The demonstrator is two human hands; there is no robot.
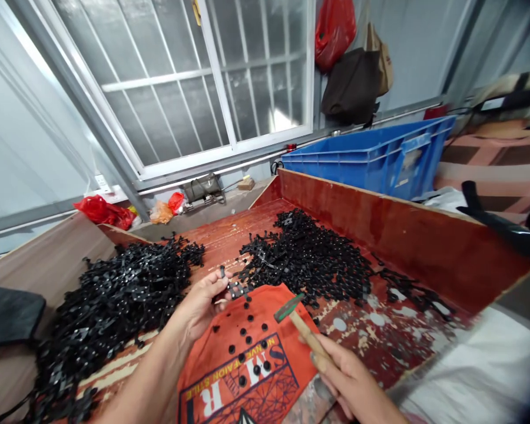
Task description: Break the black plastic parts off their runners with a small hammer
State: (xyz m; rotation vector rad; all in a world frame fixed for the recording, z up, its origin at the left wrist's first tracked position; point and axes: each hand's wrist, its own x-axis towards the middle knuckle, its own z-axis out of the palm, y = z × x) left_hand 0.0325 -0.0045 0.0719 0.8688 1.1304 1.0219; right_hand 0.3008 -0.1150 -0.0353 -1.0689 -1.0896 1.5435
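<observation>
My left hand (203, 303) pinches a small black plastic piece (235, 288) at the top edge of an orange cloth (247, 353). My right hand (348, 383) is closed round the wooden handle of a small hammer (294, 312); its green head hangs over the cloth's upper right corner. Several small black round bits (247, 338) lie scattered on the cloth. A big heap of black plastic strips (115, 306) lies to the left, and another heap of black pieces (309, 256) lies behind the cloth.
The work goes on in a red wooden tray with raised walls (424, 235). A blue plastic crate (371, 156) stands behind it. Bags (353, 82) hang on the wall by a barred window. A black flat object (9, 315) lies at the far left.
</observation>
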